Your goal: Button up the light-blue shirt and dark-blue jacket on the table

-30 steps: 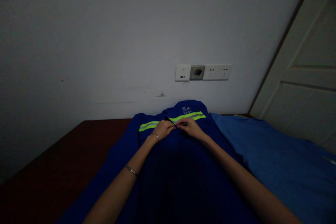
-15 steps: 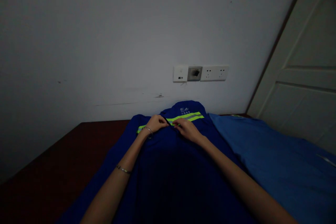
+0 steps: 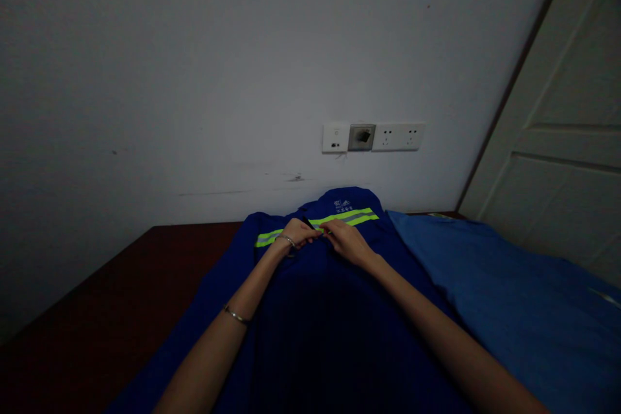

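Note:
A dark blue work jacket with a yellow-green and grey reflective stripe across its chest lies spread out, its top end by the wall. White lettering and a logo sit above the stripe on the right. My left hand, a bracelet at its wrist, pinches the jacket's front edge at stripe height. Fingertips almost meeting it, my right hand pinches the same dark edge from the other side. Whatever small part lies between the fingers is hidden.
To the right lies a lighter blue cloth. Both rest on a dark red-brown surface against a pale wall. Wall sockets and a grey switch plate are above the jacket. A panelled door stands at right.
My left hand has shifted slightly right and down, closing the gap to my right hand. The right hand stays nearly in place, still pinching. The view has moved very slightly.

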Demonstrator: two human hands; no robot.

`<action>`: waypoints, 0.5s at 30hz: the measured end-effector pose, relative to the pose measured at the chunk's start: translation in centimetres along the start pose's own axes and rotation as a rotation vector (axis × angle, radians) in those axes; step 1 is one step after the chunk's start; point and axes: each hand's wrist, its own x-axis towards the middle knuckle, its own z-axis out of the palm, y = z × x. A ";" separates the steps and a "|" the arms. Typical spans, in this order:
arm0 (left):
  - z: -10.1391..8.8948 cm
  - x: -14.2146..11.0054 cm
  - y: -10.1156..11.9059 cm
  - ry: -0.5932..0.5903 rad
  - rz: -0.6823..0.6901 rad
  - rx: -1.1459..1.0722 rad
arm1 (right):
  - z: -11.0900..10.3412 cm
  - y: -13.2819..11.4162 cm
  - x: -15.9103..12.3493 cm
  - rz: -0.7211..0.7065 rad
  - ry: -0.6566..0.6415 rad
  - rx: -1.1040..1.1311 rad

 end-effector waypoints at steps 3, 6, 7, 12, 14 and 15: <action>0.2 0.0 0.1 0.007 0.007 0.007 | 0.0 0.0 0.0 0.012 -0.003 0.007; 0.4 0.1 0.1 0.021 0.011 0.039 | 0.1 0.2 -0.1 0.033 0.011 0.044; 0.4 0.1 0.1 0.024 0.012 0.045 | 0.2 0.2 -0.1 0.041 0.022 0.065; 0.3 0.2 0.1 0.017 0.016 0.069 | 0.5 0.7 0.0 0.108 0.070 0.209; 0.3 0.2 0.0 0.015 0.028 0.081 | 0.6 0.8 0.2 0.160 0.083 0.273; 0.3 0.2 0.0 0.018 0.037 0.087 | 0.7 0.8 0.2 0.194 0.089 0.308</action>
